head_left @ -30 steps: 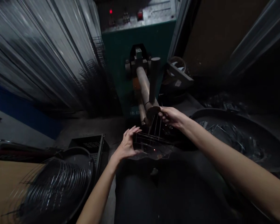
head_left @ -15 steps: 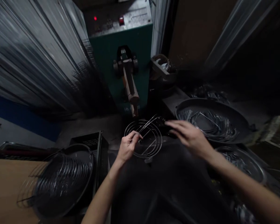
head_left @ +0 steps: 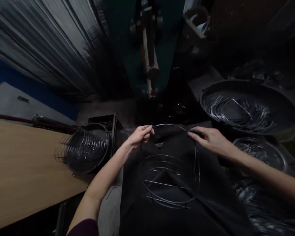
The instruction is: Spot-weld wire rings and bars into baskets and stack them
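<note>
My left hand (head_left: 140,135) pinches one side of a thin curved wire (head_left: 170,124) near the middle of the view. At the other side of that curve, the fingertips of my right hand (head_left: 210,139) are closed on the same wire. Two thin lengths hang down below my right fingers. Lower down, a round wire frame (head_left: 167,186) with straight cross wires lies over the dark cloth (head_left: 147,219) on my lap. Whether the held wire joins this frame is too dark to tell.
Ahead stands a green machine with a jutting metal arm (head_left: 149,52). A pan of wire rings (head_left: 87,165) is at the left, beside a wooden board (head_left: 27,170). On the right are a wide pan (head_left: 280,98) of bent wires and a smaller bowl (head_left: 281,160).
The view has tipped downward and left. The wire rings have moved from under the machine's arm to over my lap. My right hand, apart from the wire before, has closed on it.
</note>
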`<action>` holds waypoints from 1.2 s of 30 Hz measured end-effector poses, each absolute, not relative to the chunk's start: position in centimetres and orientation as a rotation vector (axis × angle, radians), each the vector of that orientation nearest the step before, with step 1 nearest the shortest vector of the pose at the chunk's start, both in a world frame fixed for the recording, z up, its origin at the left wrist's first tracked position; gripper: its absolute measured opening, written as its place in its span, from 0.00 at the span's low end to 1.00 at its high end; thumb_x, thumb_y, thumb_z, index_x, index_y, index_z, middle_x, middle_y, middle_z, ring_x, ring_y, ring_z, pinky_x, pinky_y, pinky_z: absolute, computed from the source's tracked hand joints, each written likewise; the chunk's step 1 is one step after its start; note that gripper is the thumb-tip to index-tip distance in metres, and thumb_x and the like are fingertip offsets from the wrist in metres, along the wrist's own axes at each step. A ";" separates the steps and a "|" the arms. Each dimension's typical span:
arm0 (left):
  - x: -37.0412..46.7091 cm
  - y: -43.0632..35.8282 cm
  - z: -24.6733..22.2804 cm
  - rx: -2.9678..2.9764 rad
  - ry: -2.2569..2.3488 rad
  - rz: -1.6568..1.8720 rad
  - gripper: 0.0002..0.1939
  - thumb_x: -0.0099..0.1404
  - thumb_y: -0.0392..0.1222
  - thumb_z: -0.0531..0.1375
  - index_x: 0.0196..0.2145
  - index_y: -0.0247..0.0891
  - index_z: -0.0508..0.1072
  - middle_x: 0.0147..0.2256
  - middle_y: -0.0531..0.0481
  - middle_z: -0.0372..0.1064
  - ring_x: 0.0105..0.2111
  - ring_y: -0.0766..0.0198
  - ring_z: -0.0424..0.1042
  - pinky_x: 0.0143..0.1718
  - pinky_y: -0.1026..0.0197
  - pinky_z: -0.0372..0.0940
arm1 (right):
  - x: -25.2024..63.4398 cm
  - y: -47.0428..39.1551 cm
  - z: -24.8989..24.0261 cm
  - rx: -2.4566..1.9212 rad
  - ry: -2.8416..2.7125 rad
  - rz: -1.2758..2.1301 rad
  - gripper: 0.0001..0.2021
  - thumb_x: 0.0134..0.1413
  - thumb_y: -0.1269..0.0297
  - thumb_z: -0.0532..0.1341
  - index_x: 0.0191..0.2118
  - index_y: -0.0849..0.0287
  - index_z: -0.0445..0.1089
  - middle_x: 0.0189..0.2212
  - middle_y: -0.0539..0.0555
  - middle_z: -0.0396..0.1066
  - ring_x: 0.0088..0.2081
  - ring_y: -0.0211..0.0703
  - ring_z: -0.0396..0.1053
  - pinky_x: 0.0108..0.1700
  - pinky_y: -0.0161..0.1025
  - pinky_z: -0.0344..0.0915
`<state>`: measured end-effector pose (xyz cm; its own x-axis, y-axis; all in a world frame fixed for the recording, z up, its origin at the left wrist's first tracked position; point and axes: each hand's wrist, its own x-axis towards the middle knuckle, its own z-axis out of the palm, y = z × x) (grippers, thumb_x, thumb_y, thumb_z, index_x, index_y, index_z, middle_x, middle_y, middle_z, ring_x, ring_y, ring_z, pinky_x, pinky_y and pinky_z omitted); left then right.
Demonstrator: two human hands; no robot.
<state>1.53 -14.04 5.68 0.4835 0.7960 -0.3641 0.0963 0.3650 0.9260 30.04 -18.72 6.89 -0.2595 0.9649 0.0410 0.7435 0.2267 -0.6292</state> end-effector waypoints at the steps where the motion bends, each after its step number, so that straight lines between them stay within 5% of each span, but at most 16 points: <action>1: 1.8 -14.4 4.6 1.207 1.036 0.544 0.24 0.62 0.62 0.53 0.28 0.35 0.67 0.14 0.61 0.45 0.13 0.74 0.45 0.16 0.70 0.46 | 30.0 -19.1 5.9 -1.585 -2.126 0.659 0.19 0.60 0.54 0.50 0.37 0.60 0.73 0.33 0.56 0.75 0.34 0.47 0.72 0.37 0.41 0.67; 5: 2.8 -14.7 2.9 2.003 1.297 0.590 0.19 0.69 0.51 0.48 0.41 0.36 0.72 0.29 0.50 0.68 0.29 0.67 0.68 0.30 0.68 0.61 | 29.2 -19.0 4.2 -1.603 -2.296 0.389 0.21 0.63 0.57 0.45 0.46 0.62 0.71 0.39 0.59 0.73 0.38 0.49 0.72 0.40 0.42 0.66; 9: 3.6 -13.6 2.9 2.530 1.413 0.346 0.20 0.71 0.45 0.46 0.57 0.41 0.65 0.38 0.47 0.72 0.36 0.65 0.71 0.33 0.68 0.62 | 27.8 -17.6 4.3 -1.670 -2.415 0.296 0.22 0.65 0.60 0.44 0.56 0.62 0.65 0.41 0.59 0.72 0.36 0.46 0.71 0.34 0.38 0.65; 14: 3.8 -11.5 2.2 2.499 1.358 0.216 0.18 0.71 0.39 0.46 0.55 0.43 0.67 0.41 0.48 0.75 0.38 0.64 0.74 0.35 0.67 0.63 | 26.1 -15.5 3.8 -1.805 -2.597 0.233 0.24 0.63 0.69 0.45 0.64 0.58 0.54 0.42 0.58 0.71 0.33 0.44 0.71 0.29 0.36 0.60; 20: 3.2 -7.7 3.9 2.417 1.424 0.145 0.20 0.71 0.49 0.45 0.52 0.47 0.69 0.36 0.47 0.76 0.34 0.61 0.75 0.33 0.65 0.62 | 24.7 -10.9 4.2 -1.856 -2.780 0.129 0.31 0.59 0.75 0.46 0.68 0.53 0.44 0.37 0.57 0.73 0.32 0.45 0.71 0.29 0.36 0.57; 29: 1.5 -5.2 7.9 2.708 1.511 -0.157 0.18 0.71 0.45 0.44 0.50 0.45 0.68 0.32 0.45 0.74 0.33 0.57 0.75 0.34 0.62 0.62 | 23.1 -7.1 6.4 -1.731 -2.767 0.088 0.28 0.60 0.73 0.46 0.65 0.50 0.50 0.39 0.57 0.72 0.33 0.46 0.72 0.30 0.36 0.59; 36: 1.0 -2.9 9.0 2.614 1.513 0.077 0.18 0.71 0.48 0.43 0.49 0.45 0.69 0.36 0.47 0.74 0.34 0.61 0.74 0.32 0.65 0.60 | 22.9 -4.3 8.4 -1.715 -2.770 0.011 0.28 0.60 0.74 0.46 0.65 0.50 0.50 0.39 0.58 0.72 0.35 0.47 0.72 0.32 0.37 0.61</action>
<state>1.00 -2.85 8.98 0.4989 0.8665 -0.0159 0.8604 -0.4930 0.1292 22.87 -4.29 8.39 -0.4409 0.8917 -0.1021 0.8925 0.4476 0.0550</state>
